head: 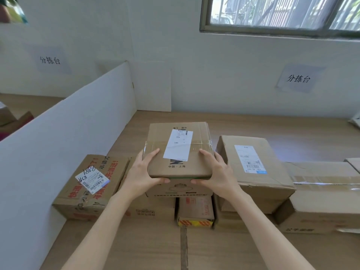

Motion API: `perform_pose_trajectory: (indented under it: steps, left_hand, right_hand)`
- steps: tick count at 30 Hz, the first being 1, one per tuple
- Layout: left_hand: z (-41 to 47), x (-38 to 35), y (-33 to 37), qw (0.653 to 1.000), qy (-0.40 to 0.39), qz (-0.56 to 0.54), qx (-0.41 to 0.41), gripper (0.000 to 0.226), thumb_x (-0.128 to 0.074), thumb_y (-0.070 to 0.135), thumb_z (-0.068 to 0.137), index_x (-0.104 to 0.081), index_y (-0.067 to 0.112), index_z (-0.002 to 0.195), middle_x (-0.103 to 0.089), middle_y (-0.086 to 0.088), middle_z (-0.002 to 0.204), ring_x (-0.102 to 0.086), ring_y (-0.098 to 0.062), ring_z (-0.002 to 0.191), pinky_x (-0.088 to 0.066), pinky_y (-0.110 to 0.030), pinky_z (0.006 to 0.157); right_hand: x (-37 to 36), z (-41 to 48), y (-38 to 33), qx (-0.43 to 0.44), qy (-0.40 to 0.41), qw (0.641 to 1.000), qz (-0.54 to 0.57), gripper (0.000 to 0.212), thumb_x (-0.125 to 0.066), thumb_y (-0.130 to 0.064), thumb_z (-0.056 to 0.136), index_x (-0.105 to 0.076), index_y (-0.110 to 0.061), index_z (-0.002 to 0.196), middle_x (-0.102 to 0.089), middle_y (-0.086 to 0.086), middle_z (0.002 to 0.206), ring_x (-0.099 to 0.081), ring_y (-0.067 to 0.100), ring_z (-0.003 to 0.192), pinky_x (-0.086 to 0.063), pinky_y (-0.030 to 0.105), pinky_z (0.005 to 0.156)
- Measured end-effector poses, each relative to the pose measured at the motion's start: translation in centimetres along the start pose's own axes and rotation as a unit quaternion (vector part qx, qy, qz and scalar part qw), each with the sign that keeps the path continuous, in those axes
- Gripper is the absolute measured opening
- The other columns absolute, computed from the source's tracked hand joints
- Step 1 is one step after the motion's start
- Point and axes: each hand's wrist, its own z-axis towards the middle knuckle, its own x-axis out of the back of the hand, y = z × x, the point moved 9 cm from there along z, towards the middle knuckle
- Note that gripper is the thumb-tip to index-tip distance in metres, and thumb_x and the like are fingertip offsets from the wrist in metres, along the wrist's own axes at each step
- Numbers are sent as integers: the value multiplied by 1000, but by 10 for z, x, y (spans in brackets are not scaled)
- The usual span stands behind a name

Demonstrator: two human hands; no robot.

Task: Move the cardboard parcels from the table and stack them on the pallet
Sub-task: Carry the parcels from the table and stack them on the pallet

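Five or so parcels are on the surface [253, 123], so I'd say this job has barely started, and the pallet isn't in view at all. Both hands grip the top parcel [181, 164] by its sides, left hand [144, 172] and right hand [216, 172], thumbs on top, fingertips curled under the near edge. It's mid-pile over a lower box [179, 189], between the red-print parcel [91, 184] and the labelled parcel [251, 162]. It lies flat, label up. Long axis seems to run away from the person toward the wall, with the near print facing them
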Motion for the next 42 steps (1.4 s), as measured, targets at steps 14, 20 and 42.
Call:
perform_pose_trajectory:
  steps: [14,20,42]
  left_hand:
    - [21,76,141,990,78,29,-115,98,-84,62,49,-40,46,136,-46,8,134,-47,-17,120,-42,-40,98]
    - [25,29,220,984,38,2,-175,112,-73,80,34,-44,40,135,-49,11,126,-48,-13,114,-44,-38,94]
    - [-117,-389,649,917,-163,-101,-349,108,-73,75,37,-40,47,136,-33,6,150,-35,-22,134,-37,-50,107]
  right_hand:
    - [141,2,-35,46,124,987,96,95,-85,-54,58,-39,-40,141,-42,-9,144,-43,16,124,-43,36,99]
    - [206,-40,12,2,168,982,88,93,-85,-54,58,-41,-41,139,-48,-10,135,-45,15,121,-44,37,99]
    - [532,-417,354,-203,329,922,-36,95,-83,-53,62,-35,-39,143,-40,-10,138,-35,8,114,-37,33,98]
